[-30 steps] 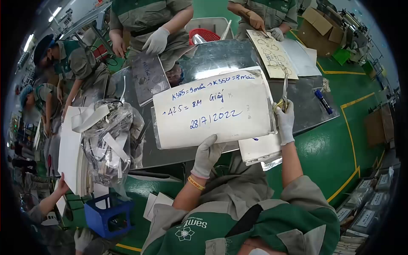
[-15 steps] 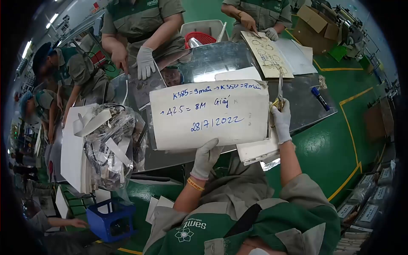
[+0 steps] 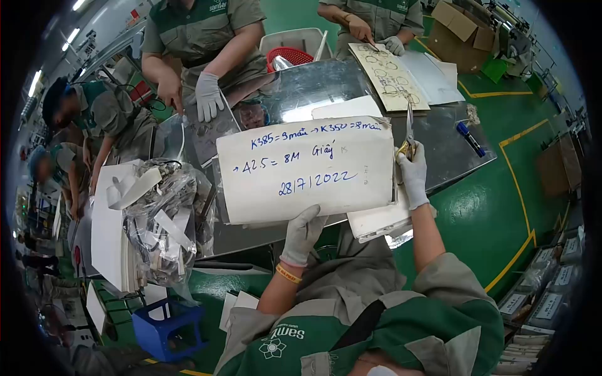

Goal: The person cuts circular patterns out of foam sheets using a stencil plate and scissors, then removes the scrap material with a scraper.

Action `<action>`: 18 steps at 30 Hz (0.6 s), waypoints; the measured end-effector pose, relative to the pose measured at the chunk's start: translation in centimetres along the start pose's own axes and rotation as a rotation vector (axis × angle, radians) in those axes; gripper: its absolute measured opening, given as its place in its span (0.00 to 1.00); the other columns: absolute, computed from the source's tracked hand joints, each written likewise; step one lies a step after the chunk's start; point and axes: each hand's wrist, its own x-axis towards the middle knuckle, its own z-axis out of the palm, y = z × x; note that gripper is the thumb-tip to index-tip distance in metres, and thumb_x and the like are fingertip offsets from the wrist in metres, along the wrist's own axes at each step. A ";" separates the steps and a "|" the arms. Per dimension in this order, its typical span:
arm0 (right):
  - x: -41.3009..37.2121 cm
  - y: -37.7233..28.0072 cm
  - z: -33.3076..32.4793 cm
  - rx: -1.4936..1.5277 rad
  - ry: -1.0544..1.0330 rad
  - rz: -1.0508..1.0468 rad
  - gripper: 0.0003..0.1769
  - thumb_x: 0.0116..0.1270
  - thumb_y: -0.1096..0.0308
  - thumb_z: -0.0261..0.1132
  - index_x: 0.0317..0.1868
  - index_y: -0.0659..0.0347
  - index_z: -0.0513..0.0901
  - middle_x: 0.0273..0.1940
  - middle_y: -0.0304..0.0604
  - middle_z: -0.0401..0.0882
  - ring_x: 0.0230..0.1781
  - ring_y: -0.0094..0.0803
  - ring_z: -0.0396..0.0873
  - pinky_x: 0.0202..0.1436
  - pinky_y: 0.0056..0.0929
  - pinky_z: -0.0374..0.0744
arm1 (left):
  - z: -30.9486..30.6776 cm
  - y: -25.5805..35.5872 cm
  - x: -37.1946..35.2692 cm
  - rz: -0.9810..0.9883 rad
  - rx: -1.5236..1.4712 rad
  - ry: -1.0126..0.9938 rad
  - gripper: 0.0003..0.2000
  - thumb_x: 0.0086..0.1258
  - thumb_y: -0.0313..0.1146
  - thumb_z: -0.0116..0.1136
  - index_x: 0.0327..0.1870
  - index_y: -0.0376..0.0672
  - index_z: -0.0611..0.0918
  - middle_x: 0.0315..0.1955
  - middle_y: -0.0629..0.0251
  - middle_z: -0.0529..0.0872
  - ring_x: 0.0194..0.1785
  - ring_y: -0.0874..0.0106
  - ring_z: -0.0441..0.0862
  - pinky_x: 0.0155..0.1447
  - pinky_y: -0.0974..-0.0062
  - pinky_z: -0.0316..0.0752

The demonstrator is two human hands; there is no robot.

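A white sheet of card point(image 3: 307, 172) with blue handwriting and a date lies in front of me, with more layers showing under its lower edge. My left hand point(image 3: 302, 235), in a white glove, grips its bottom edge, the thumb on top and the fingers hidden underneath. At the card's right edge my right hand point(image 3: 412, 178), also gloved, is closed around scissors point(image 3: 409, 135) with yellowish handles, their blades pointing away from me. Below that hand, a stack of white card sheets point(image 3: 379, 220) sits at the table's near edge.
A blue marker point(image 3: 470, 139) lies right on the metal table point(image 3: 295, 91). Clear plastic bags of scraps point(image 3: 166, 225) and white boards point(image 3: 111, 232) crowd the left. Two co-workers stand opposite, one by a beige patterned board point(image 3: 385, 75). A blue stool point(image 3: 166, 335) stands lower left.
The view has shifted slightly, and the card appears a little further left. Both my hands keep their hold. A person's bare hand at lower left is no longer seen.
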 end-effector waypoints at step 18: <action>1.1 2.0 0.0 -0.038 0.006 0.018 0.24 0.60 0.65 0.69 0.55 0.60 0.73 0.41 0.42 0.81 0.41 0.31 0.79 0.49 0.30 0.77 | 2.4 0.1 -0.5 0.127 0.133 0.081 0.23 0.72 0.21 0.48 0.68 0.33 0.64 0.64 0.52 0.72 0.67 0.59 0.72 0.71 0.55 0.69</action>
